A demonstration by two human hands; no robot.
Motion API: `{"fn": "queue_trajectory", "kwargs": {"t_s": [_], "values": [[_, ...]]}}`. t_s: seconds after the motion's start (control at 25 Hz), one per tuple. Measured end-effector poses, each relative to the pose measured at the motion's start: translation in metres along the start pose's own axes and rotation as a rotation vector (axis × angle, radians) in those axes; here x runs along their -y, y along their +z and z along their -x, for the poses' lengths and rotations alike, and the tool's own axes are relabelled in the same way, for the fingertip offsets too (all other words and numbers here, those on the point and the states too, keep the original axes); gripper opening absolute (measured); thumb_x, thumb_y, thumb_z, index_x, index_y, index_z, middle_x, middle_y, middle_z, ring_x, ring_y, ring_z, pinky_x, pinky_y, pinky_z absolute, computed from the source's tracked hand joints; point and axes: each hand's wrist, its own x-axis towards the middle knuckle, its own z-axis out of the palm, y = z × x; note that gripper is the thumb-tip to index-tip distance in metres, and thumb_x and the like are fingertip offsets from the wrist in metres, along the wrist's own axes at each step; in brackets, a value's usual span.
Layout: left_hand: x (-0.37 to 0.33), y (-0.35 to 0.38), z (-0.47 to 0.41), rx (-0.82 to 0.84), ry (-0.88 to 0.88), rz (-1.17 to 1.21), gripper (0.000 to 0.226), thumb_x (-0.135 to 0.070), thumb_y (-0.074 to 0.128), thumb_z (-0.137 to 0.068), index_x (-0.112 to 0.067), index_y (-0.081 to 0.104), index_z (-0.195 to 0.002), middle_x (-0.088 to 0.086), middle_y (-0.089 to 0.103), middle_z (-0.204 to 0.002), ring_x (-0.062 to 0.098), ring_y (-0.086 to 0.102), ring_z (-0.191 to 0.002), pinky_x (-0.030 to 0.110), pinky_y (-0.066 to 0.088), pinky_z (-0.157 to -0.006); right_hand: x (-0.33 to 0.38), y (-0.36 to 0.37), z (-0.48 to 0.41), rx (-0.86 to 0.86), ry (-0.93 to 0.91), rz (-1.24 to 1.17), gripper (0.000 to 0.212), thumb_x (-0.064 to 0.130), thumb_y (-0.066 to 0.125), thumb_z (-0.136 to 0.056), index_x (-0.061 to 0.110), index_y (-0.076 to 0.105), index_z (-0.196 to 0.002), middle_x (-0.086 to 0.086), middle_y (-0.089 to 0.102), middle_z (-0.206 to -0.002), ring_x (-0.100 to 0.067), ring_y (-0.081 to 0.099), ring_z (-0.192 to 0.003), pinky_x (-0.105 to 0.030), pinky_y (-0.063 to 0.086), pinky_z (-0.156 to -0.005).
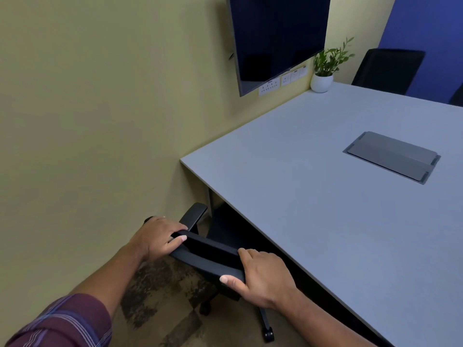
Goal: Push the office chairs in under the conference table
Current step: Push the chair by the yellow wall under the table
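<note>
A black office chair (pixel 210 254) stands at the near left corner of the pale grey conference table (pixel 313 186). Its seat is partly under the tabletop and its left armrest (pixel 194 215) shows beside the table corner. My left hand (pixel 160 236) grips the left end of the chair's backrest top. My right hand (pixel 260 276) grips the right end of the same backrest, thumb on the near side. A second black chair (pixel 388 68) sits at the table's far side, its backrest above the tabletop.
The yellow wall (pixel 100 121) runs close on the left, leaving a narrow gap beside the chair. A wall screen (pixel 278 38) hangs above sockets. A potted plant (pixel 323 76) and a flush cable box (pixel 392 156) are on the table. Patterned carpet lies below, with a chair castor (pixel 268 334) showing.
</note>
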Motion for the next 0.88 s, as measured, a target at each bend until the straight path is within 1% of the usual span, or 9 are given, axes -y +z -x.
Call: {"fn": "queue_trajectory", "kwargs": {"t_s": [0.12, 0.2, 0.36, 0.52, 0.72, 0.8, 0.88], "values": [[0.013, -0.002, -0.021, 0.033, 0.01, -0.002, 0.065, -0.063, 0.034, -0.099, -0.026, 0.075, -0.132, -0.007, 0.079, -0.124, 0.023, 0.07, -0.112, 0.043, 0.048, -0.102, 0.001, 0.001, -0.016, 0.008, 0.043, 0.005, 0.105, 0.099, 0.005, -0.092, 0.019, 0.056, -0.137, -0.005, 0.069, -0.119, -0.028, 0.068, -0.102, -0.047, 0.055, -0.086], [0.021, -0.003, -0.038, 0.037, 0.03, -0.001, 0.065, -0.063, 0.033, -0.1, -0.026, 0.074, -0.133, -0.008, 0.077, -0.126, 0.022, 0.069, -0.116, 0.045, 0.046, -0.106, 0.001, -0.002, -0.025, 0.007, 0.067, 0.017, 0.102, 0.098, 0.006, -0.093, 0.019, 0.056, -0.134, -0.006, 0.069, -0.117, -0.029, 0.067, -0.099, -0.048, 0.055, -0.085], [0.045, -0.002, -0.073, 0.023, 0.108, 0.005, 0.061, -0.061, 0.036, -0.101, -0.025, 0.075, -0.13, -0.008, 0.078, -0.124, 0.022, 0.071, -0.113, 0.045, 0.048, -0.104, 0.003, -0.003, -0.048, -0.004, 0.138, 0.01, 0.096, 0.097, 0.005, -0.093, 0.02, 0.054, -0.122, -0.005, 0.065, -0.106, -0.026, 0.062, -0.088, -0.045, 0.049, -0.077], [0.075, -0.003, -0.113, 0.035, 0.184, 0.007, 0.057, -0.059, 0.039, -0.101, -0.025, 0.075, -0.13, -0.008, 0.077, -0.124, 0.022, 0.07, -0.113, 0.046, 0.048, -0.105, 0.012, 0.003, -0.075, -0.03, 0.218, 0.011, 0.097, 0.097, 0.005, -0.093, 0.019, 0.055, -0.123, -0.005, 0.064, -0.106, -0.027, 0.062, -0.088, -0.046, 0.052, -0.077], [0.113, 0.002, -0.164, 0.014, 0.287, 0.009, 0.055, -0.061, 0.041, -0.102, -0.027, 0.075, -0.13, -0.01, 0.077, -0.128, 0.019, 0.07, -0.118, 0.045, 0.047, -0.106, 0.023, 0.007, -0.113, -0.081, 0.331, 0.007, 0.093, 0.098, 0.007, -0.093, 0.022, 0.054, -0.118, -0.001, 0.064, -0.105, -0.024, 0.06, -0.087, -0.041, 0.042, -0.073], [0.124, 0.006, -0.181, 0.03, 0.309, 0.015, 0.058, -0.063, 0.04, -0.102, -0.028, 0.074, -0.133, -0.009, 0.076, -0.132, 0.018, 0.068, -0.124, 0.047, 0.045, -0.112, 0.024, 0.008, -0.127, -0.09, 0.368, 0.002, 0.093, 0.098, 0.007, -0.093, 0.023, 0.055, -0.119, 0.0, 0.064, -0.103, -0.024, 0.06, -0.087, -0.042, 0.046, -0.073], [0.133, 0.005, -0.199, 0.027, 0.334, 0.033, 0.059, -0.064, 0.04, -0.102, -0.029, 0.074, -0.134, -0.009, 0.076, -0.134, 0.016, 0.067, -0.127, 0.047, 0.043, -0.114, 0.025, 0.01, -0.139, -0.09, 0.402, 0.001, 0.094, 0.098, 0.006, -0.093, 0.023, 0.056, -0.121, 0.0, 0.064, -0.103, -0.023, 0.061, -0.087, -0.044, 0.052, -0.077]]}}
